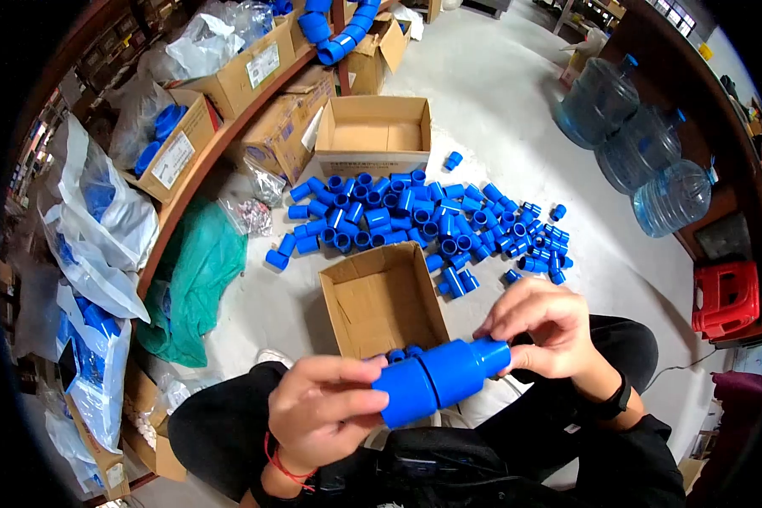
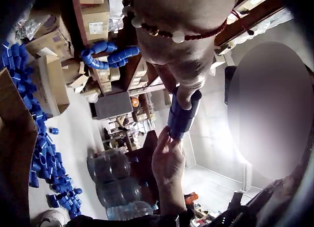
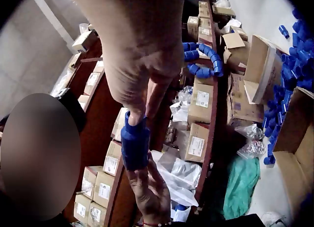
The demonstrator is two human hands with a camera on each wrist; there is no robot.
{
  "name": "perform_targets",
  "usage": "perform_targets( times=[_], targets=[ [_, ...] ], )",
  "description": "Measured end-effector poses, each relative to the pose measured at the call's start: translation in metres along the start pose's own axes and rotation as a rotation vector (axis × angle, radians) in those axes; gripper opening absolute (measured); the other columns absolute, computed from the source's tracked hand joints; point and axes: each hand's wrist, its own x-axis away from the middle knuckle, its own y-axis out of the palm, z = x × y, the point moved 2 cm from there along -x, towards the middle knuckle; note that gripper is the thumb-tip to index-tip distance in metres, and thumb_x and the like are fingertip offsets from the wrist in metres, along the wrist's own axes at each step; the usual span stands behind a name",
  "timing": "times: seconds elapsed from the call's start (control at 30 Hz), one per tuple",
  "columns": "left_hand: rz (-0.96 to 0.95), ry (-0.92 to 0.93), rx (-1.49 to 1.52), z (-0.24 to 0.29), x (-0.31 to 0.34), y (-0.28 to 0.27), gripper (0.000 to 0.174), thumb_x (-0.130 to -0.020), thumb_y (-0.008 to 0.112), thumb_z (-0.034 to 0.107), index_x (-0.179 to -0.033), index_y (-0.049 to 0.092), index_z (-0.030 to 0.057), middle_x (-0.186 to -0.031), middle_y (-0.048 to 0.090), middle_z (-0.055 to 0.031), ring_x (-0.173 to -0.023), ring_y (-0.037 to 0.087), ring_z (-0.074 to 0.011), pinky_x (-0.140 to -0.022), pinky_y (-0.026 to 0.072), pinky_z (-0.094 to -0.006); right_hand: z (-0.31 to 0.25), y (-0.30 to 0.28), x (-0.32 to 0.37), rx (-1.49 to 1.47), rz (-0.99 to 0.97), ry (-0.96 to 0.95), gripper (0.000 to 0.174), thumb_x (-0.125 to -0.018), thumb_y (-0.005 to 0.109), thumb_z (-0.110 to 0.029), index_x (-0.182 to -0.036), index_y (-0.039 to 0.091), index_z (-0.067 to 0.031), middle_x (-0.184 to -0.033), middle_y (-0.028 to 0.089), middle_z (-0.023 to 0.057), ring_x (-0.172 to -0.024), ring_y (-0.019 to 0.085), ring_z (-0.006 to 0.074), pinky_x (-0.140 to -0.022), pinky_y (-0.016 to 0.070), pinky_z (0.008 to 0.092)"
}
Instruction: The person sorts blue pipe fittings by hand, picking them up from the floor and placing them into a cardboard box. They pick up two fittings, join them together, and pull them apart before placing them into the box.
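A stepped blue plastic pipe fitting [image 1: 457, 372] is held up between both hands, over the near end of an open cardboard box [image 1: 385, 296]. It has a wide body with a dark seam around it and a narrower end at the right. My left hand [image 1: 322, 411] grips the wide end, thumb and fingers on opposite sides. With thumb and fingers, my right hand [image 1: 554, 330] pinches the narrow end, also visible in the right wrist view, where the fitting [image 3: 135, 143] hangs between the hands. Small blue fittings [image 1: 413, 350] show just behind the held one.
Many loose blue fittings [image 1: 381, 218] lie heaped on the floor beyond the box. A second open carton [image 1: 372, 158] stands behind them. Shelving [image 1: 199, 165] with cartons and bags lines the left; water jugs [image 1: 673, 199] and a red plastic crate [image 1: 726, 296] stand right.
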Motion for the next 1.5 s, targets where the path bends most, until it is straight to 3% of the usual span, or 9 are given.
perform_targets(
  times=[0.13, 0.7, 0.83, 0.9, 0.97, 1.03, 1.1, 1.27, 1.5],
  targets=[
    [0.023, 0.01, 0.046, 0.008, 0.006, 0.001, 0.032, -0.051, 0.068, -0.01, -0.076, 0.062, 0.0088, -0.087, 0.051, -0.0111, -0.076, 0.059, -0.025, -0.069, 0.0507, -0.0307, -0.01, 0.001, 0.0, 0.088, 0.011, -0.121, 0.021, -0.062, 0.069, -0.006, -0.08, 0.06, 0.0011, -0.08, 0.057, 0.0142, -0.074, 0.057, 0.0227, -0.064, 0.0468, 0.0284],
    [0.022, 0.108, 0.092, 0.006, 0.008, 0.004, 0.033, -0.053, 0.07, -0.002, -0.083, 0.061, 0.0065, -0.086, 0.05, -0.0083, -0.074, 0.057, -0.023, -0.066, 0.0512, -0.0313, -0.02, -0.002, 0.001, 0.043, -0.022, -0.052, 0.019, -0.062, 0.069, -0.004, -0.079, 0.061, -0.0001, -0.083, 0.057, 0.013, -0.075, 0.057, 0.0206, -0.063, 0.0475, 0.0271],
    [-0.054, -0.028, -0.087, -0.003, 0.003, 0.0, 0.045, -0.055, 0.074, 0.006, -0.094, 0.053, 0.0004, -0.086, 0.05, -0.0098, -0.077, 0.056, -0.0192, -0.065, 0.0503, -0.0268, -0.015, -0.001, 0.0, 0.01, -0.019, 0.059, 0.024, -0.061, 0.07, -0.004, -0.081, 0.06, 0.0003, -0.083, 0.056, 0.0111, -0.078, 0.056, 0.0167, -0.065, 0.0485, 0.0255],
    [-0.01, -0.371, 0.17, -0.012, 0.004, 0.005, 0.046, -0.06, 0.072, 0.007, -0.099, 0.05, -0.0026, -0.091, 0.048, -0.0085, -0.08, 0.054, -0.0151, -0.065, 0.0492, -0.0233, -0.006, 0.001, 0.004, -0.099, 0.055, 0.229, 0.029, -0.06, 0.07, -0.004, -0.086, 0.057, 0.0007, -0.086, 0.054, 0.0088, -0.077, 0.056, 0.0133, -0.065, 0.0488, 0.023],
    [0.054, -0.652, 0.419, -0.023, 0.004, 0.008, 0.048, -0.064, 0.069, 0.012, -0.104, 0.047, -0.0041, -0.091, 0.049, -0.0064, -0.085, 0.052, -0.0142, -0.066, 0.0475, -0.0226, 0.004, 0.001, 0.008, -0.084, 0.049, 0.362, 0.028, -0.062, 0.069, -0.005, -0.086, 0.056, 0.0005, -0.079, 0.057, 0.0062, -0.07, 0.056, 0.0104, -0.063, 0.0475, 0.0215],
    [0.048, -0.688, 0.479, -0.038, 0.008, 0.011, 0.047, -0.066, 0.068, 0.016, -0.104, 0.047, -0.0036, -0.089, 0.052, -0.006, -0.085, 0.052, -0.0133, -0.067, 0.0463, -0.0224, 0.016, 0.005, 0.01, -0.125, 0.069, 0.48, 0.024, -0.066, 0.067, -0.007, -0.085, 0.055, -0.0004, -0.073, 0.059, 0.003, -0.064, 0.055, 0.0064, -0.059, 0.0444, 0.0187],
    [0.073, -0.7, 0.514, -0.052, 0.015, 0.013, 0.045, -0.068, 0.066, 0.023, -0.101, 0.049, -0.0021, -0.087, 0.055, -0.0061, -0.082, 0.052, -0.0115, -0.067, 0.0446, -0.0223, 0.027, 0.007, 0.012, -0.176, 0.09, 0.484, 0.021, -0.07, 0.064, -0.008, -0.086, 0.055, 0.0, -0.072, 0.058, 0.0026, -0.064, 0.053, 0.0061, -0.058, 0.0434, 0.0184],
    [0.071, -0.87, 0.55, -0.053, 0.018, 0.013, 0.034, -0.072, 0.064, 0.022, -0.093, 0.05, -0.0005, -0.084, 0.053, -0.0048, -0.075, 0.052, -0.0097, -0.064, 0.045, -0.0213, 0.035, 0.006, 0.014, -0.191, 0.094, 0.515, 0.02, -0.075, 0.059, -0.01, -0.09, 0.054, 0.0023, -0.073, 0.056, 0.0036, -0.064, 0.053, 0.0064, -0.058, 0.0437, 0.0192],
    [0.067, -0.905, 0.546, -0.055, 0.021, 0.014, 0.032, -0.072, 0.062, 0.027, -0.089, 0.05, 0.0028, -0.083, 0.053, -0.0036, -0.074, 0.052, -0.0094, -0.064, 0.0443, -0.0214, 0.033, 0.008, 0.016, -0.168, 0.117, 0.537, 0.02, -0.075, 0.059, -0.01, -0.089, 0.055, 0.0023, -0.071, 0.057, 0.0037, -0.063, 0.054, 0.0071, -0.059, 0.0445, 0.0193]
  ],
)
